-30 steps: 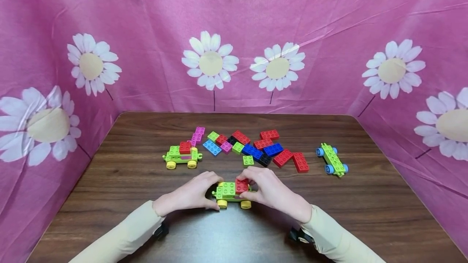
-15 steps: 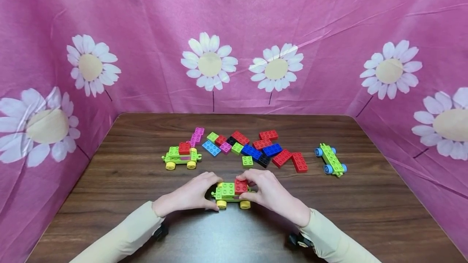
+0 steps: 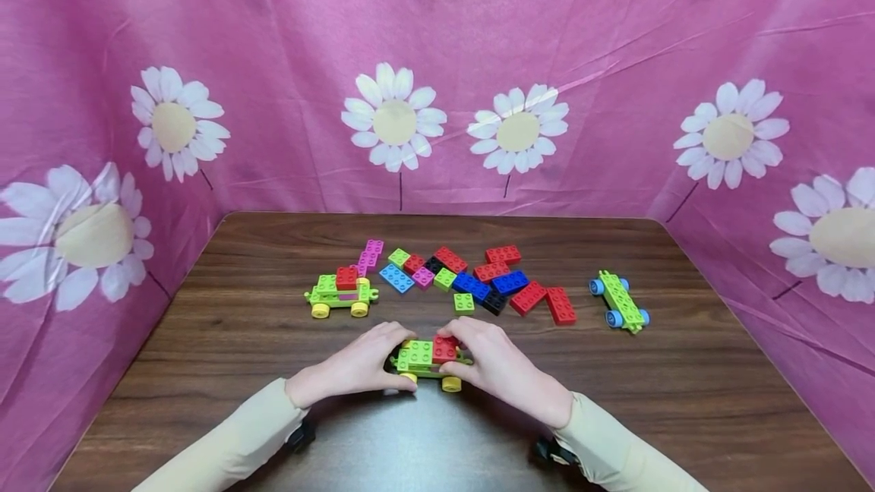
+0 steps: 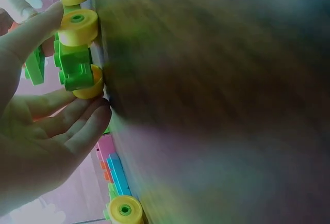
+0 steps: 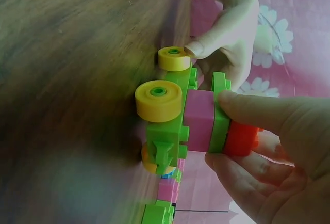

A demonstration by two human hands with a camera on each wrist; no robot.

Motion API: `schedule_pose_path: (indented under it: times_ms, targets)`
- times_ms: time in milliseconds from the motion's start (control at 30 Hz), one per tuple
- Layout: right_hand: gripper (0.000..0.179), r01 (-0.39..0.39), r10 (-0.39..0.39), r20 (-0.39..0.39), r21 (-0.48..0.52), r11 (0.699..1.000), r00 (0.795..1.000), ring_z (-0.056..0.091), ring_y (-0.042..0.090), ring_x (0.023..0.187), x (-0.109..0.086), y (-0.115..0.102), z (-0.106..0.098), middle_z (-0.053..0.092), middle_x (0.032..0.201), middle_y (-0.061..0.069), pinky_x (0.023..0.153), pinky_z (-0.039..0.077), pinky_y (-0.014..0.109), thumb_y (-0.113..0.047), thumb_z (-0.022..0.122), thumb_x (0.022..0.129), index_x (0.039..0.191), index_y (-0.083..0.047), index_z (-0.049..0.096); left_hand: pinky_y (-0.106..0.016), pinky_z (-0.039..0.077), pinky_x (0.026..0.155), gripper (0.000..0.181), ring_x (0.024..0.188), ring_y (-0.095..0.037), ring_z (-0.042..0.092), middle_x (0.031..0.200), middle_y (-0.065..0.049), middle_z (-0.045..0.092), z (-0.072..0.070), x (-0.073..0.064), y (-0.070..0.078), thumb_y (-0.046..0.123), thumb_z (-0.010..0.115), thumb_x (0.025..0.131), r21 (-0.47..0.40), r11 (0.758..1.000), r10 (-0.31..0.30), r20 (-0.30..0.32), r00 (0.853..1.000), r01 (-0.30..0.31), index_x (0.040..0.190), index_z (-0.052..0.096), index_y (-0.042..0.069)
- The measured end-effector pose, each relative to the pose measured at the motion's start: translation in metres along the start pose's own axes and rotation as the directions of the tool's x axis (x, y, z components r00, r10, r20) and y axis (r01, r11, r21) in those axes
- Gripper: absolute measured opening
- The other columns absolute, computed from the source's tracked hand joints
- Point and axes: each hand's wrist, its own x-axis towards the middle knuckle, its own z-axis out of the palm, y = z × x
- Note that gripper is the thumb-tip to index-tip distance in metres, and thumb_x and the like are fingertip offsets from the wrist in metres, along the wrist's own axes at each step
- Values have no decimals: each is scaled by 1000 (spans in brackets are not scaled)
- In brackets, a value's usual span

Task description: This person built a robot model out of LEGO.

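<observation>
In the head view, a toy car of building bricks stands on the table between both hands. My left hand holds its left end, thumb at a yellow wheel and fingers behind the far wheel. The right hand pinches the upper bricks at the other end. From the right wrist view, these are a red brick on a green plate, above a pink brick on the wheeled base. The right thumb presses the green plate's side.
Behind the left hand stands a similar car with yellow wheels. Loose bricks, such as a red one and a blue one, lie across the table's middle back. A green base with blue wheels lies at the right.
The toy car has slid slightly left with the right hand. The left thumb now overlaps the near left wheel. The other car and loose bricks stay in place.
</observation>
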Motion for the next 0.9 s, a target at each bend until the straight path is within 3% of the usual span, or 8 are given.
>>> schedule_pose_path:
  times_ms: [233, 367, 600, 733, 900]
  targets:
    - [36, 33, -34, 47, 27, 999, 998, 57, 13, 78, 14, -6, 5, 64, 91, -3, 69, 49, 19, -25, 82, 81, 109, -10, 64, -34, 51, 90, 55, 102, -15, 56, 113, -5, 62, -5, -4, -3, 37, 80, 82, 8, 999, -37, -7, 999, 37, 121, 61, 3]
    - [35, 83, -86, 63, 45, 996, 994, 57, 12, 78, 24, -8, 10, 61, 90, -4, 70, 49, 18, -26, 81, 83, 110, -10, 63, -30, 52, 84, 45, 96, -13, 58, 109, -4, 65, -13, -8, -7, 32, 81, 82, 24, 998, -59, -12, 998, 60, 115, 65, 5]
    - [39, 130, -137, 105, 73, 989, 985, 60, 15, 80, 36, -9, 15, 64, 93, -3, 71, 50, 17, -28, 79, 85, 114, -9, 63, -23, 51, 77, 43, 89, -10, 58, 106, -6, 69, -26, -16, -20, 26, 82, 80, 0, 996, -88, -20, 996, 88, 114, 67, 4]
    - [42, 127, -139, 127, 99, 987, 982, 65, 16, 86, 42, -9, 12, 70, 102, 3, 76, 55, 20, -30, 78, 85, 117, -7, 64, -26, 54, 79, 41, 89, -11, 60, 104, -6, 70, -33, -20, -27, 24, 83, 80, 15, 996, -82, -43, 996, 82, 112, 68, 3]
    - [38, 109, -124, 112, 125, 986, 986, 69, 17, 92, 50, -1, 9, 73, 107, 7, 81, 58, 26, -32, 75, 88, 115, -7, 66, -36, 57, 85, 42, 93, -17, 65, 105, -7, 72, -40, -26, -38, 25, 83, 79, 65, 990, -118, -98, 988, 125, 111, 69, 2]
